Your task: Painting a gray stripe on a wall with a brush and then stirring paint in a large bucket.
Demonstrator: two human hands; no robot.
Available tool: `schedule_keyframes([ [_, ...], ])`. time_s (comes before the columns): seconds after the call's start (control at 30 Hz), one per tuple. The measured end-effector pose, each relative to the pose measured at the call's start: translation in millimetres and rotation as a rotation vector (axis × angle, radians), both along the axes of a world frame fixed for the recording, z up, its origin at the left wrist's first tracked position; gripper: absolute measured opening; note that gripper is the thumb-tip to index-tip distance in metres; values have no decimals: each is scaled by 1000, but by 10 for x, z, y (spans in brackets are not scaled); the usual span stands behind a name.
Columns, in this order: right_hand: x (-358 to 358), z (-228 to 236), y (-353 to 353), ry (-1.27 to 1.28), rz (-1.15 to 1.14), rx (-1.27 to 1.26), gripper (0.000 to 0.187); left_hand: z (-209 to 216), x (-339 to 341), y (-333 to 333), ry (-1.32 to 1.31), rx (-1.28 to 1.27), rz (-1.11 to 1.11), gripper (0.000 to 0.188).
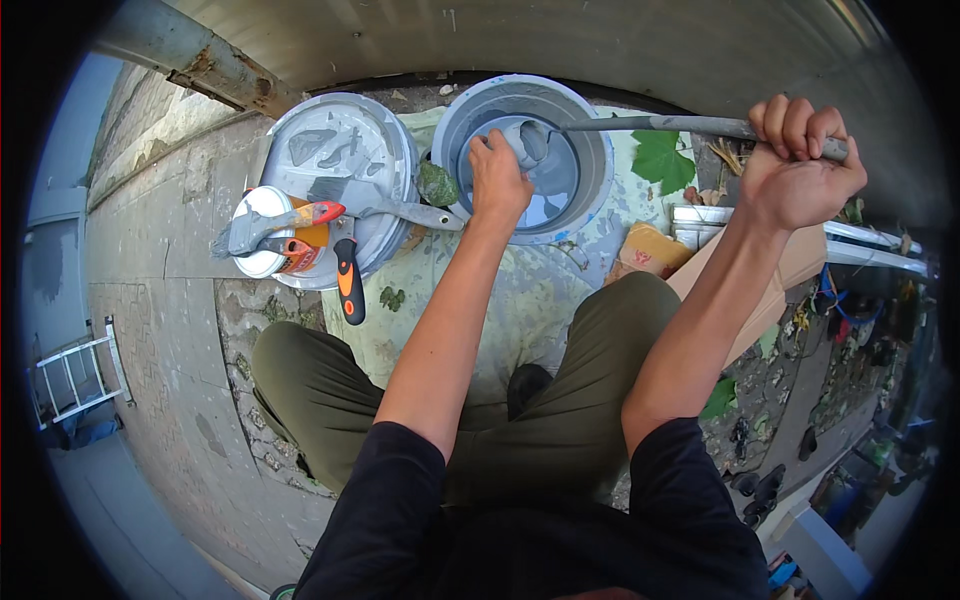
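Note:
My left hand (500,180) grips a small paint-coated cup (528,143) inside a grey bucket (604,165). The cup is tipped, with its mouth facing right, above the grey paint (552,205) in the bucket. Raised at the right, my right hand (800,150) is closed around one end of a long, paint-smeared grey stick (665,124). The stick runs left across the bucket's rim, and its far end comes close to the cup's mouth. Whether it touches the cup, I cannot tell.
Left of the bucket, a paint-splashed lid (375,125) carries paintbrushes (385,203), an orange-and-black handled tool (348,280) and a white-lidded can (262,207). Cardboard (745,290) lies at right on a stained sheet (370,335). A metal wall (560,40) rises behind.

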State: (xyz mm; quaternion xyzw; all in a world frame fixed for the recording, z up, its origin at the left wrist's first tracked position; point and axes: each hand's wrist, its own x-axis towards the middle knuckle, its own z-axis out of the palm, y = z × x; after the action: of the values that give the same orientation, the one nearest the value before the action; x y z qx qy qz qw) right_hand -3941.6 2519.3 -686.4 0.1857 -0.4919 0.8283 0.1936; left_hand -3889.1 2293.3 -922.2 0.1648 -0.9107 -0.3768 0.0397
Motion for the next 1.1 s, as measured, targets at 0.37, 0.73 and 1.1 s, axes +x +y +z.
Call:
schedule_keyframes([
  [0.37,88,52,0,22,106,-42,35,77,-213,76,-65,-124,-90,76],
  [0.73,16,-48,-193,-12,104,-54,39,116,-157,139,32,29,-129,79],
  [1.1,64,64,-127,-50,120,-108,50,112,-38,37,54,62,-86,81],
])
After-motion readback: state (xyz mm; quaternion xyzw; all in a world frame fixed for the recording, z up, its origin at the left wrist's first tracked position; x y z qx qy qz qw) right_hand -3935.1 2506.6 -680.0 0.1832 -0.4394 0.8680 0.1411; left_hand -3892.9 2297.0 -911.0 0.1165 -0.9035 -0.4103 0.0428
